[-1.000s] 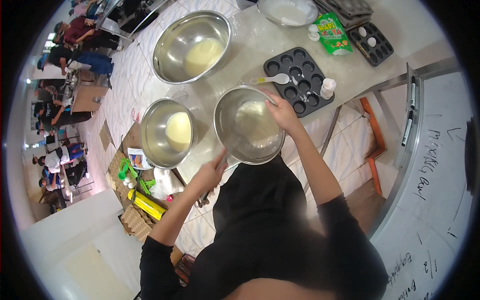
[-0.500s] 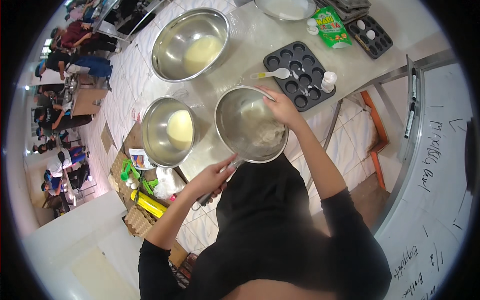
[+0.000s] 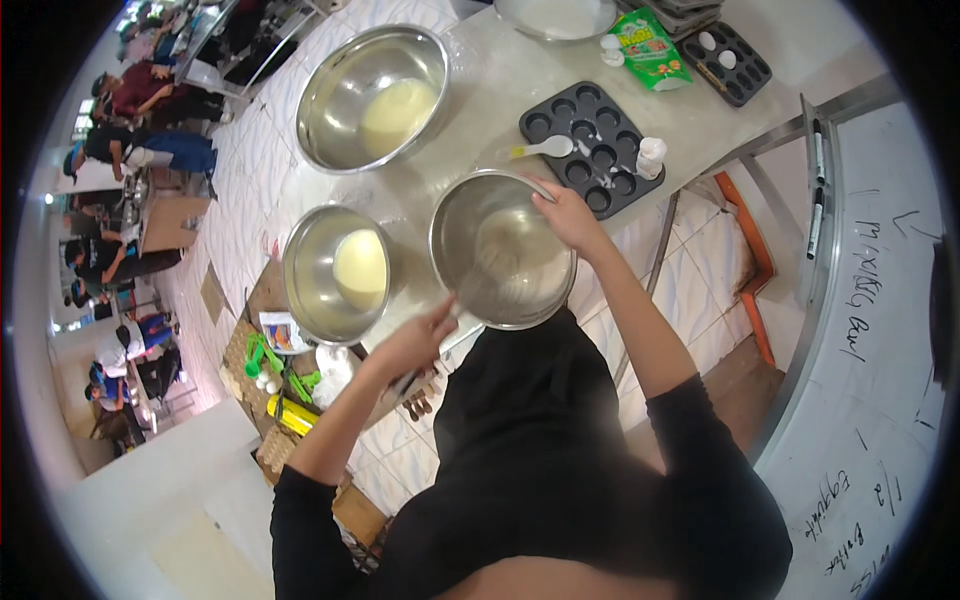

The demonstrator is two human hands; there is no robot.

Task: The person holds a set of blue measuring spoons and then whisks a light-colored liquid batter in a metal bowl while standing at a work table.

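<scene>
A steel mixing bowl (image 3: 452, 225) is tilted toward me at the table's near edge, with a thin layer of whitish, blurred contents at its bottom. My right hand (image 3: 568, 218) grips its far right rim, thumb inside. My left hand (image 3: 412, 345) is closed round the handle of a whisk (image 3: 488, 272), whose wires are smeared by motion inside the bowl. Beyond the right hand lies a dark muffin tin (image 3: 606, 180) with white smears. A white spoon (image 3: 555, 147) rests on its left edge, and a white lumpy item (image 3: 651, 156) sits on its right corner.
Left stand a smaller steel bowl (image 3: 308, 270) and a larger one (image 3: 322, 105), both with pale yellow contents. A green pouch (image 3: 655, 55), a smaller muffin tin (image 3: 745, 85) and a pale bowl (image 3: 555, 18) are at the back. A whiteboard (image 3: 870, 300) borders the right. People work far left.
The whisk has swept through the bowl and is now blurred, with my left hand shifted slightly. My right hand keeps its hold on the rim. The whole view has shifted a little.
</scene>
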